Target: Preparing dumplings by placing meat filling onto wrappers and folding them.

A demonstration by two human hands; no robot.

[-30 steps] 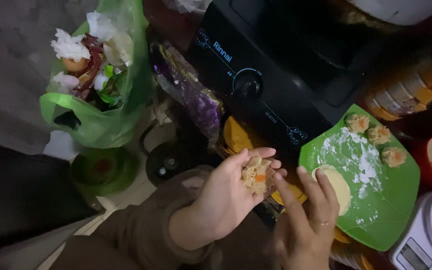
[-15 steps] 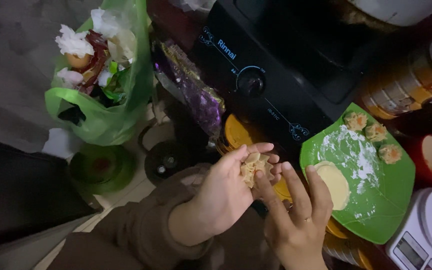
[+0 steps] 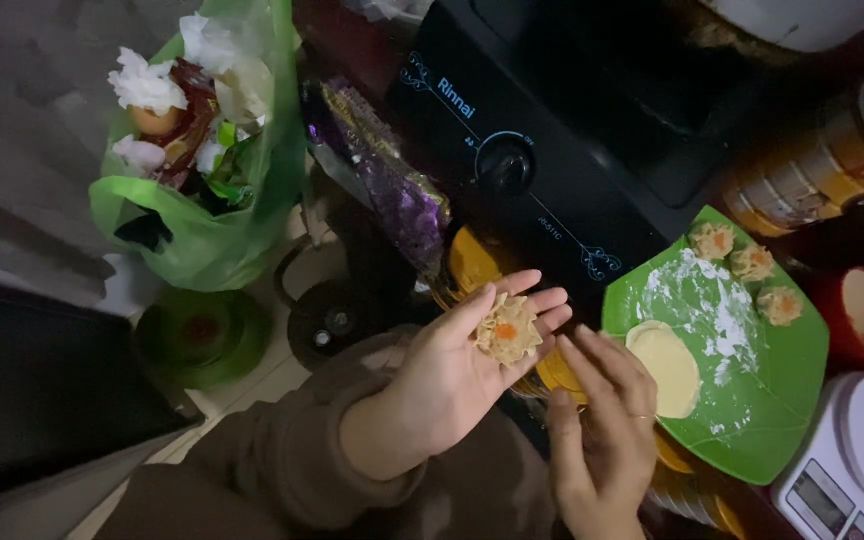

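Left hand (image 3: 452,375) open, pleated dumpling (image 3: 508,328) on palm. Right hand (image 3: 602,430) empty, fingers loose. Three dumplings (image 3: 747,270) done at tray (image 3: 752,430) far corner; one wrapper (image 3: 664,366) left.

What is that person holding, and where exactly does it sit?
A small pleated dumpling rests by its base on the open left hand, across the fingers. The right hand holds nothing.

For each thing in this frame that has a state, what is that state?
Left hand: open, palm up, a dumpling on the fingers.
Dumpling: pleated, top open, orange bit in the middle.
Right hand: empty, beside the left hand.
Green plate: dusted with flour.
Round wrapper: flat, unfilled, on the plate.
Three finished dumplings: along the plate's far edge.
Green bag: open, full of scraps.
Kitchen scale: nothing on it.
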